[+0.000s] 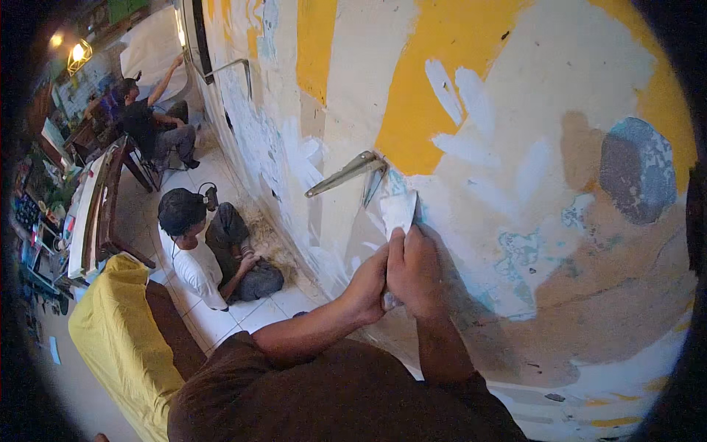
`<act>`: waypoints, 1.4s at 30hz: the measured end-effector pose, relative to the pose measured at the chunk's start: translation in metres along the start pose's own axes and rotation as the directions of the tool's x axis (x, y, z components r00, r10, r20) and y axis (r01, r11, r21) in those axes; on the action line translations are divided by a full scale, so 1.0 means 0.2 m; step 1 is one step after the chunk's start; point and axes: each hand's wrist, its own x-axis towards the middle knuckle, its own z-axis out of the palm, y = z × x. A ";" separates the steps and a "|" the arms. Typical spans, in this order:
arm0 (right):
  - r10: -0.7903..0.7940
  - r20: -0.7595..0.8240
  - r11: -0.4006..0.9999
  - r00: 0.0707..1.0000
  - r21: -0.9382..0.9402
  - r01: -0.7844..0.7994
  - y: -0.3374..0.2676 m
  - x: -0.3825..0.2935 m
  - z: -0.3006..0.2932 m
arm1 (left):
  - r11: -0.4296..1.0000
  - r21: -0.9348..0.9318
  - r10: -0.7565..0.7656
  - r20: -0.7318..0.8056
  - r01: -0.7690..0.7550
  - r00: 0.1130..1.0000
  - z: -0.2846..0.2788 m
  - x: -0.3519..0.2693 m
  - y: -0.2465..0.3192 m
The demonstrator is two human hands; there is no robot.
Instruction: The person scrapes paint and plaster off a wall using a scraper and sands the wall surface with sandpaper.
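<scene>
Both hands meet on one putty knife (pixel 399 211), whose broad blade is coated in whitish material and lies at or very near the painted wall (pixel 497 254). My left hand (pixel 367 284) wraps the lower handle, part of which shows beneath the fingers. My right hand (pixel 415 271) grips higher up, close to the blade. Just above the blade, a metal shelf bracket (pixel 348 172) juts from the wall. Around it the wall carries yellow, beige and white paint, with bluish patches where the coat is chipped.
A person in a white shirt (pixel 193 271) sits on the tiled floor at the wall's foot. Farther back, another person (pixel 143 124) reaches toward the wall. A yellow cloth (pixel 119 331) covers something at lower left, near stacked boards (pixel 91 215). A second bracket (pixel 243 69) sticks out farther along.
</scene>
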 end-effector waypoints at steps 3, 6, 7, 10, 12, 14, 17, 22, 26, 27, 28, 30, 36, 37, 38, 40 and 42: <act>-0.007 0.005 1.000 1.000 -0.005 0.007 0.00 0.05 0.01 | 0.999 -0.033 -0.024 0.011 0.024 1.000 -0.02 0.03 0.02; -0.029 0.011 1.000 1.000 0.008 0.029 -0.01 0.01 0.00 | 0.999 -0.037 -0.012 0.008 0.012 1.000 0.01 -0.03 0.03; -0.057 0.012 0.998 0.998 0.010 0.057 -0.01 0.00 0.00 | 1.000 -0.003 0.006 -0.024 -0.006 1.000 0.02 -0.04 0.04; -0.026 0.018 1.000 1.000 -0.001 0.026 0.00 0.02 0.01 | 1.000 0.018 0.001 -0.041 -0.001 0.999 0.02 -0.02 0.04; -0.011 0.047 1.000 0.999 -0.007 0.011 -0.01 0.08 0.00 | 0.999 -0.038 -0.009 0.034 0.010 0.999 -0.01 0.04 0.05; 0.024 0.086 0.999 0.996 0.021 -0.025 -0.03 0.11 -0.02 | 0.996 -0.090 -0.019 0.108 0.029 0.994 -0.03 0.04 0.06; -0.094 0.023 0.995 0.995 -0.016 0.094 -0.03 0.04 -0.02 | 0.997 -0.066 -0.028 0.098 0.035 0.995 -0.01 -0.02 0.07; -0.083 -0.015 0.996 0.996 0.022 0.084 0.01 0.08 -0.03 | 0.998 -0.040 -0.042 0.066 0.045 0.997 0.03 0.00 0.07; 0.003 0.066 1.000 0.998 0.025 -0.005 -0.07 0.11 -0.05 | 0.991 -0.125 -0.020 0.192 0.045 0.981 -0.03 0.01 0.11; 0.026 0.096 0.998 0.995 0.049 -0.031 -0.08 0.10 -0.06 | 0.991 -0.120 -0.026 0.200 0.051 0.979 0.00 -0.04 0.10; 0.024 0.090 0.998 0.996 0.048 -0.029 -0.06 0.07 -0.06 | 0.995 -0.090 -0.030 0.096 0.039 0.995 0.06 -0.10 0.09; -0.031 -0.047 0.980 0.998 0.193 0.039 -0.02 0.00 -0.05 | 0.998 -0.052 -0.030 0.002 0.031 1.000 0.09 -0.08 0.09; -0.021 -0.008 1.000 1.000 -0.015 0.021 -0.09 0.12 -0.09 | 0.998 -0.066 0.011 0.222 0.004 0.975 0.03 -0.02 0.10; -0.017 -0.013 1.000 1.000 -0.013 0.017 -0.11 0.11 -0.11 | 0.997 -0.077 -0.002 0.211 0.018 0.977 0.03 -0.04 0.10; 0.024 0.017 1.000 1.000 -0.004 -0.024 -0.12 0.08 -0.12 | 0.996 -0.089 -0.013 0.199 0.031 0.980 0.04 -0.06 0.10; 0.039 0.029 0.999 0.999 0.003 -0.039 -0.13 0.04 -0.13 | 0.996 -0.091 -0.003 0.206 0.022 0.979 0.03 -0.07 0.10; 0.045 -0.029 0.997 0.999 0.063 -0.043 -0.06 -0.02 -0.10 | 0.992 -0.082 -0.072 0.210 0.091 0.975 0.01 -0.09 0.06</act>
